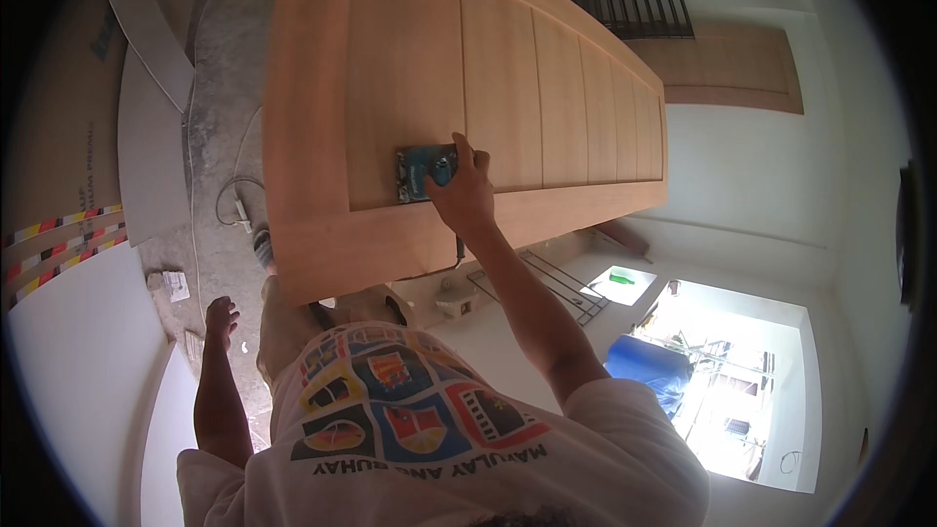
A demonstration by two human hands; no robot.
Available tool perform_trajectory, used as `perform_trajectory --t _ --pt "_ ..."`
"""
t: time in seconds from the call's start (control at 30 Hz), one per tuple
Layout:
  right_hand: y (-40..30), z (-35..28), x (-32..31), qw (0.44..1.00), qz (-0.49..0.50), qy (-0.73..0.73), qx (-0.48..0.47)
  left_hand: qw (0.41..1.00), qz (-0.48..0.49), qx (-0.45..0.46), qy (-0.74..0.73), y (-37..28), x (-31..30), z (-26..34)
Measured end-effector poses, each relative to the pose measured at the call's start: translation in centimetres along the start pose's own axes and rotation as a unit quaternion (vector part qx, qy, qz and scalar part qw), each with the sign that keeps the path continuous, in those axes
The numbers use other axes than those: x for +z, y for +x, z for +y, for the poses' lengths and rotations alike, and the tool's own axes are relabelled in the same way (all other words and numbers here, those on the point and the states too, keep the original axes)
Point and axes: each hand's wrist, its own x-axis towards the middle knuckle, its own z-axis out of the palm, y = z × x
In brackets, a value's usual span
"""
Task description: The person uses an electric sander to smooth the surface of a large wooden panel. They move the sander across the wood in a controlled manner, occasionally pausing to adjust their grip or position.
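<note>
My right hand (468, 187) grips a teal corded electric sander (417, 170), which lies against the lower left of a panelled wooden door (410, 80), just inside the frame. Its dark cord (460, 252) hangs down below my wrist over the door's edge. Vertical grooves divide the recessed face of the door, and a raised border runs around it. My left hand (222, 320) hangs at my side, away from the door, with its fingers partly curled and nothing seen in it.
White cable (192, 183) and a plug connector (242, 214) lie on the concrete floor at the left. Large boards (154, 154) lean beyond them. A metal grille (556, 278) stands behind the door's near edge. Another wooden door (725, 66) and a bright window opening (739, 380) are at the right.
</note>
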Motion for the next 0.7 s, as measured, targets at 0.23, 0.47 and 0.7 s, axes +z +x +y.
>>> perform_trajectory --t 0.23,0.47,0.7 --pt "0.0 0.5 0.1 1.000 0.012 0.004 -0.005 1.000 -0.002 0.016 -0.018 0.4 0.7 0.5" --pt "2.8 -0.2 0.0 0.999 0.023 0.001 -0.042 0.999 -0.011 0.004 -0.041 1.7 1.0 -0.8" --pt "9.2 -3.0 -0.8 0.998 0.045 -0.022 -0.047 0.997 0.007 0.031 -0.070 0.5 1.8 0.0"
